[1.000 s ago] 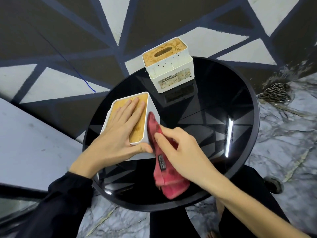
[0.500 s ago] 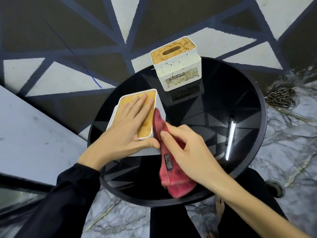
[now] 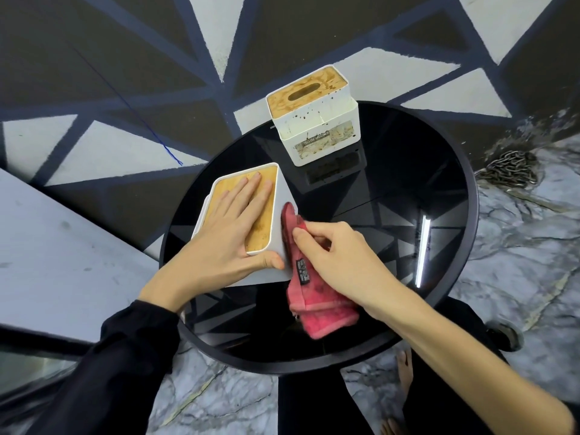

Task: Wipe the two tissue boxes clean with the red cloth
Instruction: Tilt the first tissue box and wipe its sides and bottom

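Left hand (image 3: pixel 232 237) flat on near tissue box (image 3: pixel 284 215), table (image 3: pixel 452 309) 9 o'clock edge. Right hand (image 3: pixel 339 259) grips red cloth (image 3: pixel 317 306) against its side. Far tissue box (image 3: pixel 317 120) at 12 o'clock rim; 3 o'clock half bare glass.

A round glossy black tabletop (image 3: pixel 392 196) mirrors a bright light strip (image 3: pixel 422 249) on its right. Behind it stands a dark wall (image 3: pixel 125 42) painted with white triangles; grey marble floor (image 3: pixel 518 246) lies below, a chain (image 3: pixel 510 167) heaped at far right.

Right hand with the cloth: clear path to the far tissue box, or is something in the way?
Probably yes. The bare black table lies between the right hand, which pinches the red cloth, and the far box. The left hand holds the near box off to the side.
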Available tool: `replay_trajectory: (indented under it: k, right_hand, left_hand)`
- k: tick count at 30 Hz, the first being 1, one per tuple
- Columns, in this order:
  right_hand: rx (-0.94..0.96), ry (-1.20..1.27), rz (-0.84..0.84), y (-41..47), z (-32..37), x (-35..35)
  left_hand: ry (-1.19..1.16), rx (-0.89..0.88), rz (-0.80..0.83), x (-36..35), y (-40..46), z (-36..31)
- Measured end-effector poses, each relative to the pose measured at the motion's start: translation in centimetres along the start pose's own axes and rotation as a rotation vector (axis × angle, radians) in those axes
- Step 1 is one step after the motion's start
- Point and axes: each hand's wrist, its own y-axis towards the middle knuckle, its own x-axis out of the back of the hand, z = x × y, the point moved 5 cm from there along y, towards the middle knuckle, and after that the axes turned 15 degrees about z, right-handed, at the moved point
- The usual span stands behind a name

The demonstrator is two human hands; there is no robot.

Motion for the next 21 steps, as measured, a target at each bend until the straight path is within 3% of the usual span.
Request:
replay_trajectory:
  k: [7,12,21]
  right_hand:
    - [-0.021,0.099,0.077,-2.8,0.5,-1.7]
    - [-0.111,0.062,-0.012,1.1,-0.2,0.3]
    - [-0.202,0.171,0.081,8.1,-0.5,4.5]
  left_hand:
    - [-0.001,-0.006,-0.001,-0.1,0.0,0.1]
    - [-0.002,-0.017,-0.007,-0.1,0.1,0.1]
    - [0.001,-0.022,-0.011,-0.2,0.1,0.3]
